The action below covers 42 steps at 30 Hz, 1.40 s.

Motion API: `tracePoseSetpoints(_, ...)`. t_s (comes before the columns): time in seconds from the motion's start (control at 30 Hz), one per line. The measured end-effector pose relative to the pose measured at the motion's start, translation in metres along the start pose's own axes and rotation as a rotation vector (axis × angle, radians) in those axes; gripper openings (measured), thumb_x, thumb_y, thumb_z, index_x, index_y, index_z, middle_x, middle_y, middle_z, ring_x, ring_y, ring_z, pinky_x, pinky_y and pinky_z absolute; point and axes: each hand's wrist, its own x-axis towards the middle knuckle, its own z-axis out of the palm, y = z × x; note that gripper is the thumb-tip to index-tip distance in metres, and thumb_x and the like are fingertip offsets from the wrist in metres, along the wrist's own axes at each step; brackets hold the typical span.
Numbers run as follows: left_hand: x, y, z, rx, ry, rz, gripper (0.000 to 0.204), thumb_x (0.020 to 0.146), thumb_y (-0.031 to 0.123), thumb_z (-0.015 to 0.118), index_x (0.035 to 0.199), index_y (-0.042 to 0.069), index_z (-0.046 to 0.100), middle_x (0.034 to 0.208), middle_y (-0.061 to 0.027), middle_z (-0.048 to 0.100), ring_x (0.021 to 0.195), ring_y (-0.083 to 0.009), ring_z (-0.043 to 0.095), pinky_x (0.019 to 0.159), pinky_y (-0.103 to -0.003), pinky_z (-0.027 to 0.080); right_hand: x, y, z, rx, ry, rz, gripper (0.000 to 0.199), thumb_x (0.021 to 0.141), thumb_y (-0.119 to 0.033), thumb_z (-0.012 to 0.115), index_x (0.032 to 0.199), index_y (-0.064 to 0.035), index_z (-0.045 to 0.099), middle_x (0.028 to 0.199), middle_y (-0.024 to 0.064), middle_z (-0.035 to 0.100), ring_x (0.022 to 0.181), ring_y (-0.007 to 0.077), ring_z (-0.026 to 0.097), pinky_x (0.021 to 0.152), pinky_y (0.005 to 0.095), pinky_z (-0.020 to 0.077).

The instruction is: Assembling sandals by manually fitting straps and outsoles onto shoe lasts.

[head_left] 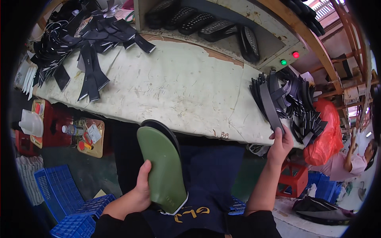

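My left hand (pixel 142 186) grips a green slipper sole (pixel 162 166) with a dark underside, tilted upright in front of my apron. The thumb lies on its green face; the other fingers are hidden behind it. At the table's right end, my right hand (pixel 281 143) pinches the lower tip of a long dark grey strap (pixel 270 104). The strap's upper part rests against a heap of black straps (pixel 303 107). Another big heap of black strap pieces (pixel 93 39) covers the table's far left.
A worn pale-topped table (pixel 170 87) stretches before me. Dark slippers lie in a metal machine (pixel 220 18) with red and green lights. Nearby are a red plastic bag (pixel 325 131), a red stool (pixel 293 180) and blue crates (pixel 81 214). A person in pink (pixel 345 162) is at far right.
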Motion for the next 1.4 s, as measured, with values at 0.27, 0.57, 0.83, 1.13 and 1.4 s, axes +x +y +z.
tracePoseSetpoints(0.27, 0.007, -0.007, 0.006, 0.187, -0.029, 0.162, 0.069, 0.094, 0.042, 0.066, 0.145, 0.006, 0.036, 0.129, -0.0125, 0.058, 0.117, -0.0233, 0.061, 0.097, -0.038, 0.052, -0.092, -0.106, 0.068, 1.158, -0.551, 0.466, 0.023, 0.096, -0.012, 0.067, 0.112, 0.0030, 0.063, 0.079, 0.0110, 0.068, 0.051, 0.0161, 0.055, 0.050, 0.0266, 0.0446)
tracePoseSetpoints(0.57, -0.001, -0.018, 0.001, 0.462, -0.121, 0.420, 0.060, 0.104, 0.045, 0.049, 0.146, 0.004, 0.036, 0.135, -0.0113, 0.054, 0.124, -0.0195, 0.053, 0.106, -0.038, 0.044, -0.114, -0.127, 0.094, 0.374, -0.780, 0.057, 0.018, 0.092, -0.013, 0.067, 0.095, 0.0029, 0.058, 0.083, 0.0111, 0.059, 0.070, 0.0188, 0.054, 0.065, 0.0312, 0.0451)
tracePoseSetpoints(0.83, 0.000, -0.023, 0.007, 0.371, -0.078, 0.263, 0.060, 0.108, 0.049, 0.032, 0.147, 0.004, 0.036, 0.137, -0.0098, 0.053, 0.125, -0.0179, 0.051, 0.109, -0.035, 0.039, -0.115, -0.123, 0.087, 0.469, -0.755, -0.034, 0.017, 0.094, -0.015, 0.060, 0.088, -0.0008, 0.054, 0.102, 0.0148, 0.054, 0.084, 0.0182, 0.050, 0.074, 0.0305, 0.0422)
tracePoseSetpoints(1.13, -0.002, -0.010, 0.006, 0.377, -0.123, 0.216, 0.080, 0.096, 0.072, 0.039, 0.137, 0.005, 0.050, 0.130, -0.0109, 0.060, 0.119, -0.0222, 0.058, 0.103, -0.039, 0.046, -0.108, -0.131, 0.071, 0.654, -0.889, 0.197, 0.015, 0.095, -0.012, 0.063, 0.087, -0.0018, 0.055, 0.101, 0.0123, 0.059, 0.079, 0.0194, 0.053, 0.071, 0.0295, 0.0440)
tracePoseSetpoints(1.4, 0.035, -0.014, -0.019, 0.043, -0.570, 0.190, 0.086, 0.070, 0.087, 0.064, 0.102, 0.008, 0.054, 0.094, -0.0038, 0.053, 0.090, -0.0180, 0.056, 0.081, -0.032, 0.047, -0.119, -0.158, 0.084, 0.572, -0.875, -0.125, 0.015, 0.090, -0.013, 0.068, 0.086, -0.0031, 0.057, 0.095, 0.0113, 0.059, 0.078, 0.0237, 0.057, 0.071, 0.0334, 0.0474)
